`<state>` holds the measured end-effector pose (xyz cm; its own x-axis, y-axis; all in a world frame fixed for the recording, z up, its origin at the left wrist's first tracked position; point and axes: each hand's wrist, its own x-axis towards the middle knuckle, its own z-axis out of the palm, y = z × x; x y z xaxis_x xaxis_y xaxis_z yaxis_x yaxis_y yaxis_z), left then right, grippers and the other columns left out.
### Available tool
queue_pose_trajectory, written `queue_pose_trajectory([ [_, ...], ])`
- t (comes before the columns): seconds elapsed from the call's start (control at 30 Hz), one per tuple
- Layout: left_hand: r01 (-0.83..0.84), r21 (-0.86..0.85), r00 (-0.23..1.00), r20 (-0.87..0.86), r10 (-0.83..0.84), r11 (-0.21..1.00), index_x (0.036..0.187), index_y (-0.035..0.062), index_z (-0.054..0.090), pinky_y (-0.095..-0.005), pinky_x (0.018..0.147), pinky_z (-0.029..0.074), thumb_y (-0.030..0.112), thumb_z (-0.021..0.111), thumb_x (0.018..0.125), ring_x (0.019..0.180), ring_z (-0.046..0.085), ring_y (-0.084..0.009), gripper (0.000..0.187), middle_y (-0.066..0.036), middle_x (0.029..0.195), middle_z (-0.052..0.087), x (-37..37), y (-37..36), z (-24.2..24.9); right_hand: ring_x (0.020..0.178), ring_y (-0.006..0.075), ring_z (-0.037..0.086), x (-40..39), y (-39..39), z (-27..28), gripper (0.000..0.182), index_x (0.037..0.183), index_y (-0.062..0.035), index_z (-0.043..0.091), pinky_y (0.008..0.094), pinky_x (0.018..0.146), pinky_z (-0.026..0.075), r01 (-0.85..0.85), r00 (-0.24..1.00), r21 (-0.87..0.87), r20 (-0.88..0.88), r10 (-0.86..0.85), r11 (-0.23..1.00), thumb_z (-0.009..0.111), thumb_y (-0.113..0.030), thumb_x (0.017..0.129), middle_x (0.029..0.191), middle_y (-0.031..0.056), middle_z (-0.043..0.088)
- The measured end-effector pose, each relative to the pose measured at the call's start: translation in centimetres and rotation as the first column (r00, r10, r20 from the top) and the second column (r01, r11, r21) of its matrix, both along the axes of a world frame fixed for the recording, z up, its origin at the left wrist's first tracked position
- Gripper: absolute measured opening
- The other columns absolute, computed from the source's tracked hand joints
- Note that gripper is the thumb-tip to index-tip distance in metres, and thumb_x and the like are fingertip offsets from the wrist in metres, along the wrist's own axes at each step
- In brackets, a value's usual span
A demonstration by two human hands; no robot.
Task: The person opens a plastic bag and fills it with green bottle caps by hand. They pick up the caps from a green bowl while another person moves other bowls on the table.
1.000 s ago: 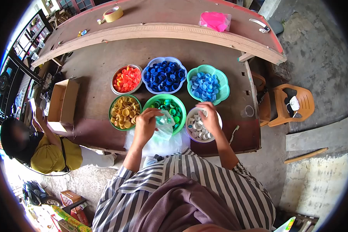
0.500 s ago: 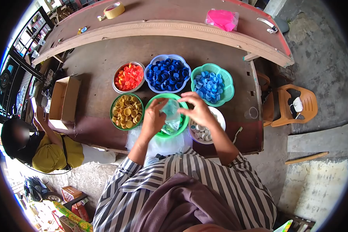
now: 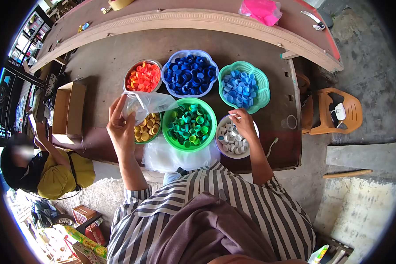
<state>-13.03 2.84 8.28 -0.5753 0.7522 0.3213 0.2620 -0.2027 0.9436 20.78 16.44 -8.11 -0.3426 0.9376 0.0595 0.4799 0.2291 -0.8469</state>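
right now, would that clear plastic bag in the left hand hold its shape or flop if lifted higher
The plastic bag likely flops: it already droops and creases from the left hand. It looks thin and see-through, so probably very light. It may slip if pinched loosely.

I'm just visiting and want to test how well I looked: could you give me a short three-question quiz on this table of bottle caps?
1. True or false: the left hand holds a clear plastic bag above the bowl of yellow caps.
2. Which bowl is the right hand reaching into? A) dark blue caps B) white caps C) red and orange caps
3. Fill in: the big bowl between the two hands holds ____ caps.

Key: 1 true. 2 B, the bowl of white caps. 3 green.
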Motion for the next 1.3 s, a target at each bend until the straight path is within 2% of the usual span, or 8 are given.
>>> queue_pose_trajectory([
  [0.17, 0.028, -0.091, 1.0, 0.002, -0.028, 0.995, 0.128, 0.0004, 0.058, -0.0249, 0.085, 0.051, -0.015, 0.059, 0.077, 0.105, 0.059, -0.0155, 0.053, -0.011, 0.132, 0.049, 1.0, -0.2, -1.0, 0.086, 0.0293, 0.06, -2.5, -1.2, -1.9, 0.014, 0.094, -0.0078, 0.066, 0.0391, 0.075, 0.05, -0.02, 0.999, 0.062, 0.05, 0.017, 0.998, 0.065, -0.004, 0.081, 0.092, 0.0111, 0.059],
  [0.3, 0.119, -0.111, 0.993, -0.004, -0.121, 0.987, 0.127, 0.0016, 0.059, -0.0236, 0.083, 0.05, -0.014, 0.058, 0.075, 0.111, 0.055, -0.0159, 0.055, -0.012, 0.129, 0.052, 2.7, -0.2, -3.0, 0.086, 0.0288, 0.058, -5.3, -3.4, -3.3, 0.013, 0.088, -0.0091, 0.069, 0.0389, 0.076, 0.049, -0.251, 0.958, 0.242, 0.202, 0.204, 0.937, 0.071, -0.009, 0.075, 0.092, 0.0091, 0.059],
  [0.6, 0.001, -0.062, 1.0, 0.006, -0.001, 0.998, 0.127, -0.0004, 0.059, -0.0245, 0.088, 0.047, -0.013, 0.056, 0.075, 0.109, 0.058, -0.0157, 0.054, -0.011, 0.13, 0.053, 1.5, -2.7, -1.7, 0.102, 0.0236, 0.051, -7.7, -5.3, -4.1, 0.039, 0.108, -0.0132, 0.065, 0.0411, 0.084, 0.04, -0.39, 0.793, 0.169, 0.56, 0.238, 0.905, 0.078, -0.018, 0.071, 0.104, 0.0039, 0.055],
  [0.77, 0.017, -0.101, 0.998, -0.064, -0.024, 0.995, 0.127, 0.0015, 0.059, -0.0248, 0.086, 0.048, -0.012, 0.057, 0.075, 0.109, 0.058, -0.0171, 0.053, -0.013, 0.131, 0.053, 2.2, -3.3, -2.6, 0.103, 0.0239, 0.05, -8.3, -5.5, -4.5, 0.031, 0.104, -0.0142, 0.064, 0.0413, 0.084, 0.04, -0.405, 0.875, 0.391, 0.427, 0.227, 0.827, 0.074, -0.013, 0.074, 0.107, 0.0021, 0.054],
  [0.9, 0.071, -0.166, 0.972, -0.211, -0.106, 0.984, 0.125, 0.0002, 0.06, -0.0265, 0.087, 0.047, -0.008, 0.058, 0.071, 0.115, 0.056, -0.0203, 0.055, -0.014, 0.127, 0.057, 3.9, -3.0, -4.1, 0.101, 0.0215, 0.052, -8.3, -5.5, -5.5, 0.022, 0.096, -0.014, 0.067, 0.0399, 0.085, 0.04, -0.446, 0.833, 0.246, 0.466, 0.298, 0.861, 0.074, -0.013, 0.074, 0.099, 0.0012, 0.058],
  [1.03, 0.08, -0.244, 0.906, -0.386, -0.173, 0.966, 0.126, 0.0023, 0.06, -0.0272, 0.069, 0.05, -0.005, 0.057, 0.069, 0.07, 0.056, -0.0154, 0.057, -0.012, 0.122, 0.059, 5.4, -2.4, -4.6, 0.092, 0.0282, 0.055, -8.1, -5.0, -5.1, 0.02, 0.093, -0.0086, 0.065, 0.0405, 0.081, 0.044, -0.155, 0.987, 0.306, 0.011, 0.16, 0.939, 0.074, -0.01, 0.076, 0.095, 0.007, 0.059],
  [1.17, 0.141, -0.325, 0.92, -0.307, -0.246, 0.935, 0.125, 0.0029, 0.06, -0.0271, 0.066, 0.049, -0.005, 0.055, 0.071, 0.065, 0.055, -0.0155, 0.055, -0.012, 0.122, 0.06, 7.1, -2.1, -4.8, 0.092, 0.0309, 0.057, -8.4, -6.1, 3.9, 0.025, 0.101, -0.0045, 0.06, 0.0402, 0.079, 0.045, -0.036, 0.982, 0.383, -0.159, 0.104, 0.923, 0.071, -0.004, 0.079, 0.097, 0.0109, 0.061],
  [1.3, 0.222, -0.33, 0.895, -0.305, -0.326, 0.918, 0.123, 0.003, 0.062, -0.0282, 0.065, 0.049, -0.007, 0.049, 0.073, 0.066, 0.057, -0.0167, 0.053, -0.013, 0.12, 0.061, 8.7, -1.6, -5.4, 0.095, 0.0282, 0.056, -9.2, -8.6, 10.1, 0.028, 0.107, -0.0069, 0.061, 0.0397, 0.082, 0.044, -0.202, 0.926, 0.505, -0.181, 0.332, 0.839, 0.07, -0.006, 0.08, 0.1, 0.0086, 0.062],
])
